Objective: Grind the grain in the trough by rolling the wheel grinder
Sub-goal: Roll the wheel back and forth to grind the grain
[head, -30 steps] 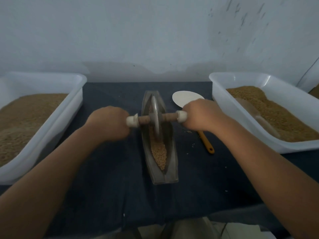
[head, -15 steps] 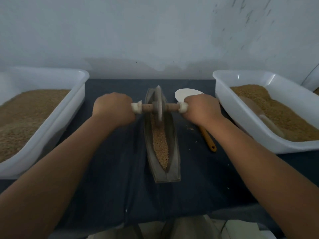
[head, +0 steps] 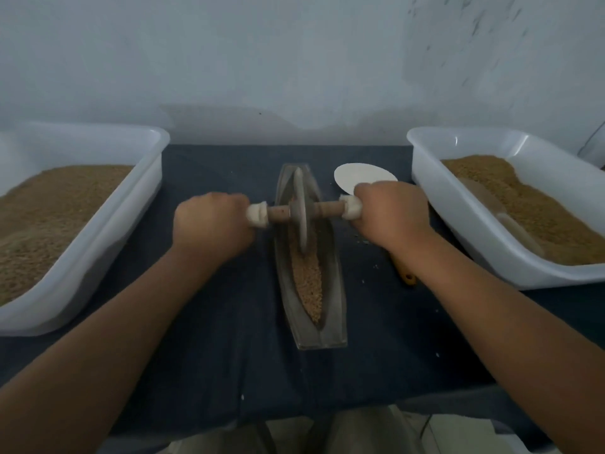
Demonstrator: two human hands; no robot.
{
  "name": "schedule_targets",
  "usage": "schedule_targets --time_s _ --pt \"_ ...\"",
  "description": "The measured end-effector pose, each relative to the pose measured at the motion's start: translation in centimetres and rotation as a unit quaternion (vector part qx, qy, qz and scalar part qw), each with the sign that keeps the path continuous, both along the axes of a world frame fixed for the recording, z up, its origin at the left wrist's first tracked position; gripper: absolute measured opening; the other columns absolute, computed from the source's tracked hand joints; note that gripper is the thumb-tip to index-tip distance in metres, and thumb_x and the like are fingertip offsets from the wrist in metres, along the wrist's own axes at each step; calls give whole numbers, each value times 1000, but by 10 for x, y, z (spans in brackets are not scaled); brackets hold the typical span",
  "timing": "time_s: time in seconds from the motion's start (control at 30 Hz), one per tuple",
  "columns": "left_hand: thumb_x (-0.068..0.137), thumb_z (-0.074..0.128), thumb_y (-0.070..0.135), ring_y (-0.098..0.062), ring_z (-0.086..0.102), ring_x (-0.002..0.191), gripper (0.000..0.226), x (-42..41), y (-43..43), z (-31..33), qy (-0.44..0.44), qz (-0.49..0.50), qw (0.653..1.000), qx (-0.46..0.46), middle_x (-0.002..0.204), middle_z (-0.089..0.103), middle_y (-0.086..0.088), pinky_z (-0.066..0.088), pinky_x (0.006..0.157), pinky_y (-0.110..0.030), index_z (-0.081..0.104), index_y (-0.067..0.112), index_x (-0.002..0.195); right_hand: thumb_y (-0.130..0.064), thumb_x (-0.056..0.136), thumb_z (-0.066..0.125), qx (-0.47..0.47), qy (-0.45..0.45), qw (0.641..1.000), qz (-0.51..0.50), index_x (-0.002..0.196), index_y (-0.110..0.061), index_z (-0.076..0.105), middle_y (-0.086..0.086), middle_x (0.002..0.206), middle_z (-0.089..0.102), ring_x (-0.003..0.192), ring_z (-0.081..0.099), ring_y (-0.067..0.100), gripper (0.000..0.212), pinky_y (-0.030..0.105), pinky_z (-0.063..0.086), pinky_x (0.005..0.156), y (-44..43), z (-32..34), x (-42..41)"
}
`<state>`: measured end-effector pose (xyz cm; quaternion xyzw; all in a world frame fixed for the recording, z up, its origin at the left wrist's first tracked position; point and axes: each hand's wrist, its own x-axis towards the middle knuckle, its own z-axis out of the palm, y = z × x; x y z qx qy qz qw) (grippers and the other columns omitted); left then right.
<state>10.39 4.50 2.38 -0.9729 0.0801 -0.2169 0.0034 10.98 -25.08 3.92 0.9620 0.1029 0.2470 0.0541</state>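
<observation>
You face a pale wall [head: 294, 60], dark-flecked at upper right; below it your table [head: 212, 355], draped in dark blue, sits dimly lit.

- This looks to me like a small workshop for working grain by hand.
- My bench [head: 212, 339] is draped in dark cloth and stands against a bare, scuffed pale wall [head: 294, 60].
- The left tub [head: 108, 231] and the right tub [head: 458, 224], both white plastic, are heaped with grain [head: 49, 217].
- Between them on the bench lies a metal trough [head: 337, 290] with a wheel grinder [head: 302, 217] in it.
</observation>
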Motion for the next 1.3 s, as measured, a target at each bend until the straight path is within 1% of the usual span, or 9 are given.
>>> schedule_targets --time_s 0.13,0.33,0.4,0.5,0.63,0.77,1.0,1.1,1.3 --pt "88 59 43 -30 67 71 32 13 -8 17 40 -1 999 -8 68 52 7 41 62 -32 43 26 66 -53 101 53 39 41 998 0 67 -21 50 -2 61 53 58 56 24 46 33 47 53 3 6 11" --pt "86 54 58 -10 49 55 33 -60 18 12 113 -44 992 42 63 51 11 31 50 -28 47 31 69 -63 92 47 -14 -7 999 30 74 -29 58 -9 60 52 53 53 18 40 29 38 45 -19 -11 -61" --pt "84 53 59 -5 44 53 32 -71 22 17 120 -66 989 60 61 49 12 26 48 -27 46 33 67 -62 91 52 1 -7 999 45 73 -28 57 -9 62 51 54 53 18 39 32 43 46 -22 -16 -72" --pt "84 56 54 -10 49 55 30 -55 11 25 132 -56 988 59 63 51 10 32 50 -28 48 30 67 -66 95 41 30 0 999 14 71 -26 58 -7 62 55 56 55 20 50 33 45 50 -16 -20 -57" --pt "83 63 45 -24 60 70 23 7 -8 30 140 4 990 34 74 58 6 47 64 -34 56 26 72 -63 100 42 31 4 999 -36 70 -24 52 -5 59 50 54 49 23 51 28 27 49 -3 -17 2" --pt "79 63 47 -25 64 77 21 33 -7 34 167 -10 986 26 80 63 5 49 66 -35 63 26 79 -46 93 59 43 19 998 -35 68 -18 52 -2 60 53 55 51 22 38 29 43 51 4 -4 21" --pt "80 63 55 -7 56 56 35 -36 19 24 234 -85 967 58 60 59 8 38 51 -26 61 25 64 -70 81 35 -22 106 993 44 62 -32 52 -11 53 49 50 44 3 45 26 26 46 -17 14 -49" --pt "82 65 51 -7 54 50 39 -41 20 22 242 -96 964 61 53 56 6 34 47 -26 58 21 58 -71 72 38 -15 176 983 56 64 -35 57 -12 57 55 55 51 2 41 26 30 48 -18 18 -49" --pt "85 64 49 -19 58 67 29 8 -6 28 190 10 982 20 76 62 4 48 64 -34 59 23 73 -60 94 55 9 55 998 -26 64 -26 49 -6 59 53 54 48 15 46 28 37 52 0 -4 10"
